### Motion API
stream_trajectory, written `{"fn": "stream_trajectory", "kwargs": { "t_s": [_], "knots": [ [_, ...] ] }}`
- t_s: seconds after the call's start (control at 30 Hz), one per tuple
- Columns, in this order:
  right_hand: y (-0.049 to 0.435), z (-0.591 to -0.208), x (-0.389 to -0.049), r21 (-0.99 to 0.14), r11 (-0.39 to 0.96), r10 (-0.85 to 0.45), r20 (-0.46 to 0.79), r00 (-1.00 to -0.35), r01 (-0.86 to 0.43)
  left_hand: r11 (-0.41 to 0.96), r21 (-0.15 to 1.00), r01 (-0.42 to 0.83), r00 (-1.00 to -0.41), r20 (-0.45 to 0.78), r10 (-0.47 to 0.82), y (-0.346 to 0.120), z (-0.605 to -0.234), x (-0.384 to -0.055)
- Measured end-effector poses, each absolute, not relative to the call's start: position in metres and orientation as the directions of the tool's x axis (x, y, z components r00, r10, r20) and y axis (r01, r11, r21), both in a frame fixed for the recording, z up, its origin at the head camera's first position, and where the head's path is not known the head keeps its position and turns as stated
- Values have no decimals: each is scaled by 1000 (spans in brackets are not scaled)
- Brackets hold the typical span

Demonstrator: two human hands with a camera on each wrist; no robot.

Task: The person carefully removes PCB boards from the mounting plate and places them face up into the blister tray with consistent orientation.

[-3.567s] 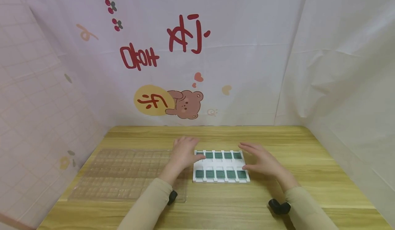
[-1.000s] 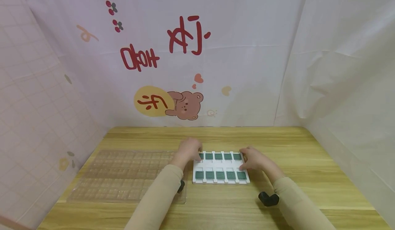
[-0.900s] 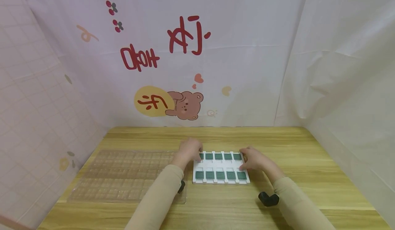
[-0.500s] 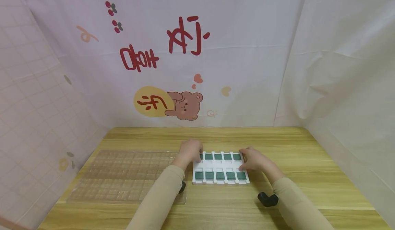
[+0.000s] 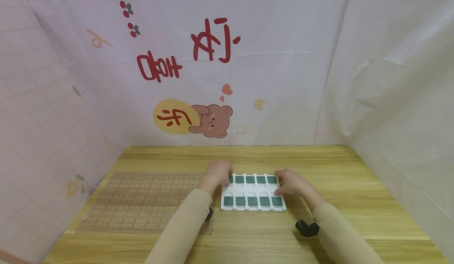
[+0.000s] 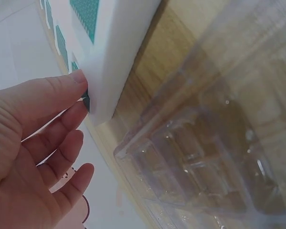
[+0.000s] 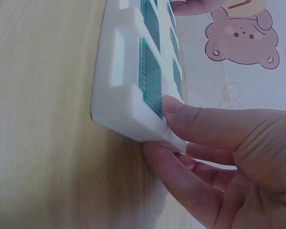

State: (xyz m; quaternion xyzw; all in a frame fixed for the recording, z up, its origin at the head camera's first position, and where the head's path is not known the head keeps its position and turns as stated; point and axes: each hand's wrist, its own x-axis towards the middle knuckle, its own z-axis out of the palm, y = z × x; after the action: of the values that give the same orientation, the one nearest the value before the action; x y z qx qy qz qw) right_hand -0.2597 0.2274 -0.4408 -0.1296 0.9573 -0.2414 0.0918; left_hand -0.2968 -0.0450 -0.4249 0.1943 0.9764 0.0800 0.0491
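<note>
A white foam-like tray [image 5: 251, 189] lies on the table in the head view, with two rows of small green circuit boards [image 5: 252, 201] in its slots. At its far left corner my left hand [image 5: 218, 172] pinches a green circuit board [image 6: 86, 101] between thumb and index finger; the fingers hide most of that board. My right hand [image 5: 292, 182] holds the tray's right end. In the right wrist view its thumb [image 7: 174, 112] lies on the top beside a board, and its index finger [image 7: 157, 155] presses the tray's side wall.
A clear plastic tray [image 5: 142, 201] with many shallow pockets lies left of the white tray, partly under the left forearm. Wood-grain tabletop [image 5: 330, 165] surrounds both. A printed white curtain [image 5: 283, 79] stands behind the table's far edge.
Since 3.6 seconds ago both hands have moved inward and closed their fingers at the white tray's two ends. Over the last second hands and tray look still.
</note>
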Motion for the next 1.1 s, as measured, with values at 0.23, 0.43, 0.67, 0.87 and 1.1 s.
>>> {"fn": "stream_trajectory", "kwargs": {
  "t_s": [0.23,0.43,0.67,0.87,1.1],
  "knots": [
    [227,-440,-260,-486,851,-289,-113,-951,-201,909,190,372,-918,-69,390,-46,-423,-298],
    [227,-440,-261,-490,848,-291,-112,-950,-202,914,197,356,-923,-78,376,-45,-423,-300],
    [228,-440,-262,-492,847,-289,-110,-951,-201,912,193,362,-921,-80,382,-45,-422,-299],
    [227,-441,-261,-539,829,-262,-141,-955,-148,905,189,381,-916,-58,398,-47,-421,-299],
    [227,-441,-260,-536,833,-253,-149,-956,-137,902,206,380,-914,-68,400,-48,-422,-303]
  ]
}}
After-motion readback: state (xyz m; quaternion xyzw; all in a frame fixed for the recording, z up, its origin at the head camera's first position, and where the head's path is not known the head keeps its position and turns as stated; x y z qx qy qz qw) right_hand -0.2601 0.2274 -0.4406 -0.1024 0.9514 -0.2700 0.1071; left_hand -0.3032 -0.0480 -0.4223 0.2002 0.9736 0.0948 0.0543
